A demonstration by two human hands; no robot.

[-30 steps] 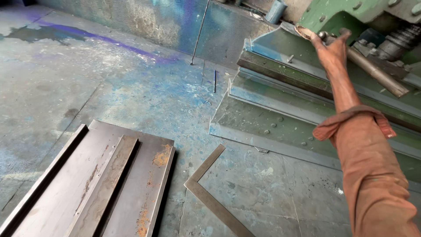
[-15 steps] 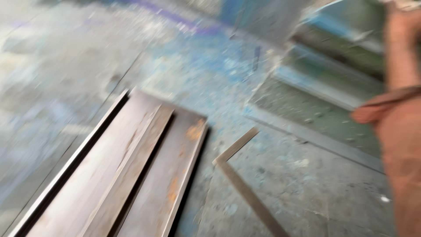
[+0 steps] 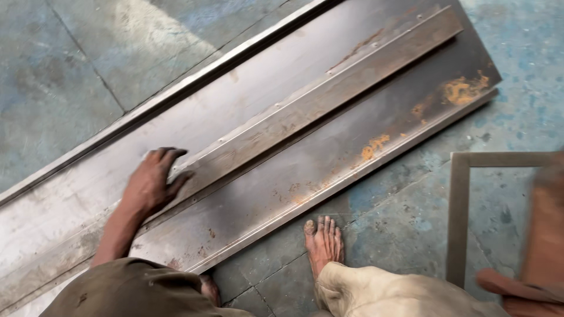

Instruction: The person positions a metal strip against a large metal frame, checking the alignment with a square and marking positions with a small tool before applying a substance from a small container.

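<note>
Metal angle frame on stained concrete floor.

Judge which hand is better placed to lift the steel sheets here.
Left. The left hand already lies flat on the raised rib of the rusty steel sheets. The right arm is blurred at the frame edge, off the sheets.

This looked like a metal workshop. Long folded steel sheets, grey and spotted with orange rust, lay flat on a worn concrete floor stained blue-green and marked by joint lines. A flat steel angle frame lay on the floor just beside the sheets. The worker stood barefoot at the sheets' edge, the left hand pressed on a raised rib of the top sheet. Nothing was on a desk; the material sat on the ground.
</note>
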